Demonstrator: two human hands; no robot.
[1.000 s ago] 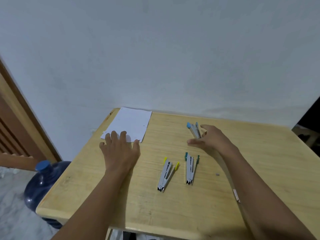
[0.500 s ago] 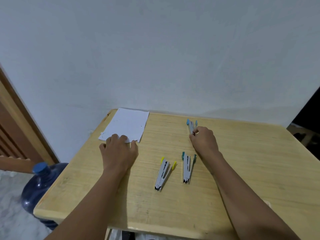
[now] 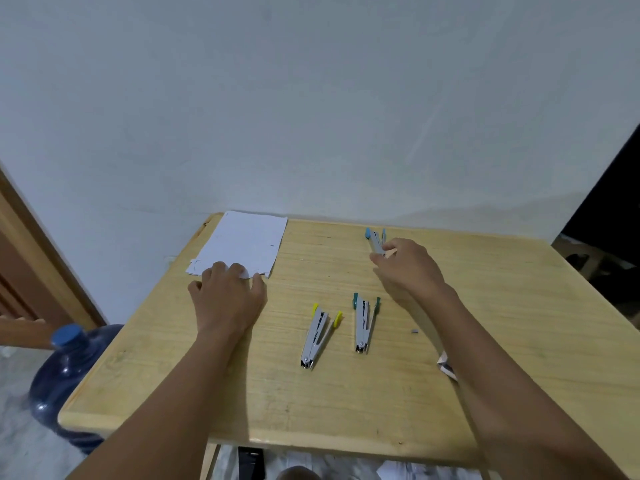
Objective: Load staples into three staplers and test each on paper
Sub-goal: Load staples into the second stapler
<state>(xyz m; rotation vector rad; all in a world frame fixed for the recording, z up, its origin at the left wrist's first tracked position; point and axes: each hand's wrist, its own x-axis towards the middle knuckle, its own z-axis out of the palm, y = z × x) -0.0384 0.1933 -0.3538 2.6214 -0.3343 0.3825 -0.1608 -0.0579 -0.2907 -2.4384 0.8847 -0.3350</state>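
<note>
A plain white wall [image 3: 311, 98] stands behind a small wooden table [image 3: 519, 323]. A big blue jug [image 3: 62, 375] sits on the floor by the table's left side.

Three staplers are on the table. The yellow stapler [image 3: 318, 334] and the green stapler [image 3: 364, 320] lie side by side near the middle, both spread wide like a V. The blue stapler [image 3: 375, 240] lies farther back, near the wall, well apart from them.

The right hand [image 3: 408, 268] has reached to the blue stapler. Its thumb and first finger are closed on the near end, so it pinches that stapler, which looks to be flat on the table. The left hand [image 3: 225, 296] rests on the near edge of the paper [image 3: 239, 244] at the back left corner. Its fingers are bent, and I cannot tell if they grip the sheet or only press it down.

I think the step in hand is picking up the blue stapler to load it. None looks shut and ready (all three seem open). Next, the hand must lift it and hold its track open for a strip of staples to slide in. A tiny grey bit [image 3: 414, 330] lies by the right arm; it is too small to say if it is staples. The paper test comes after that.
</note>
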